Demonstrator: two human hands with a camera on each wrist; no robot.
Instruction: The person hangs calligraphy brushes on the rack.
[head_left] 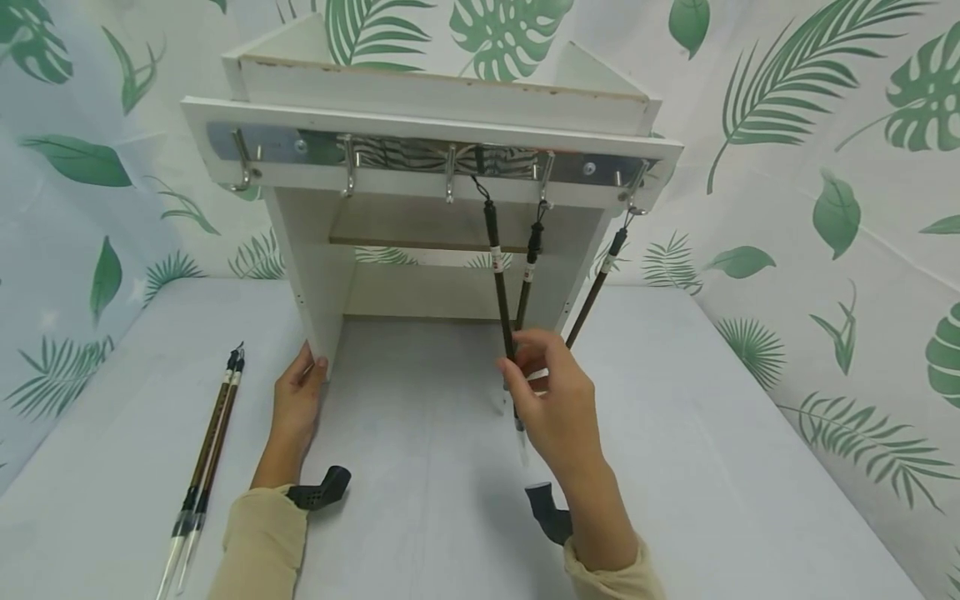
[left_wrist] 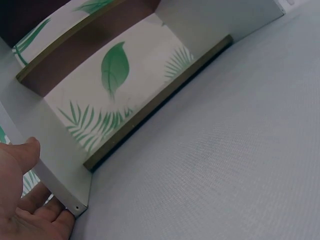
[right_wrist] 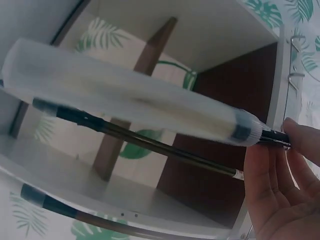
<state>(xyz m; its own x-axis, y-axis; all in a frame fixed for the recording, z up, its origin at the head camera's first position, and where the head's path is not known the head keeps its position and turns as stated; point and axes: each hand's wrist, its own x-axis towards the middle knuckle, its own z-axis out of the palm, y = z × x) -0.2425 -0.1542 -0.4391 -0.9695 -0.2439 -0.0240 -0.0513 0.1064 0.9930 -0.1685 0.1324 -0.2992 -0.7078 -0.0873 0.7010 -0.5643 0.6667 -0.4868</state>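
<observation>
My right hand [head_left: 561,404] pinches the lower shaft of a calligraphy brush [head_left: 500,279], whose cord loop is by the middle hook [head_left: 450,173]; I cannot tell whether it is caught there. In the right wrist view the brush's translucent cap [right_wrist: 120,95] points away from the thumb and fingers. Two more brushes hang by their loops from the right-hand hooks, one [head_left: 534,246] just behind the held brush and one [head_left: 600,283] further right. My left hand [head_left: 294,408] grips the front edge of the white shelf unit's left side panel [left_wrist: 65,185], thumb and fingers on it.
Two capped brushes [head_left: 213,442] lie side by side on the white tabletop [head_left: 405,500], left of my left arm. Two hooks on the rail's left side, such as the outer hook [head_left: 242,162], carry nothing. Leaf-patterned cloth [head_left: 787,208] stands behind and beside the table.
</observation>
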